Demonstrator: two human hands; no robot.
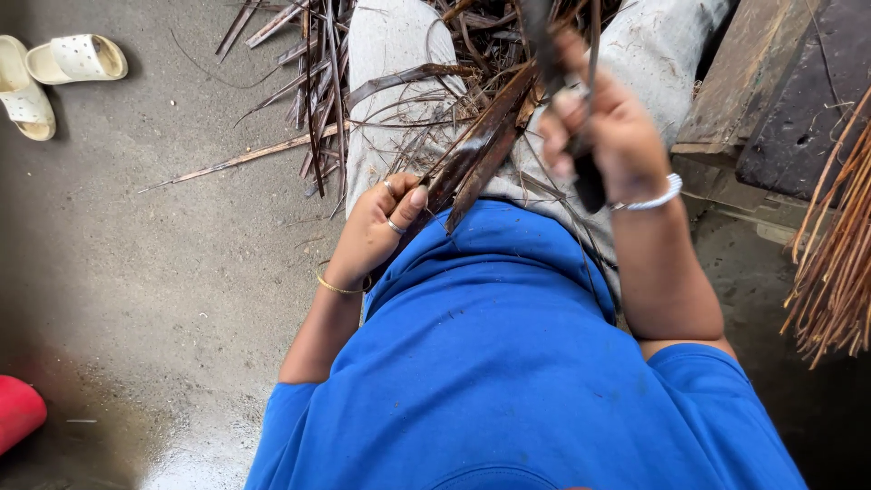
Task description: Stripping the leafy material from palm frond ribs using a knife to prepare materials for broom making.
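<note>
A: What is the left hand [376, 227] doing?

B: It is clenched around the near end of a dry brown leaf strip [481, 150], thumb pressed on top, just above the lap. Two rings and a thin bangle show on it.

A: And the right hand [603, 127]?

B: It is closed on a dark tool handle [590, 181], held up over the right knee. The blade end is blurred, so its contact with the strip cannot be told. A white bracelet sits on that wrist.

A: Where does the strip lie?

B: It slants from the left hand up and across the lap toward the right hand, over the grey trousers [390, 54].

A: What else is around?

B: More dry leaves [308, 63] are strewn on the floor [136, 236] by the left leg. A pair of pale sandals [54, 73] lies far left, a bundle of tan sticks [839, 263] hangs at the right, beside a dark wooden plank [780, 82]. A red object [16, 413] sits at the lower left edge.
</note>
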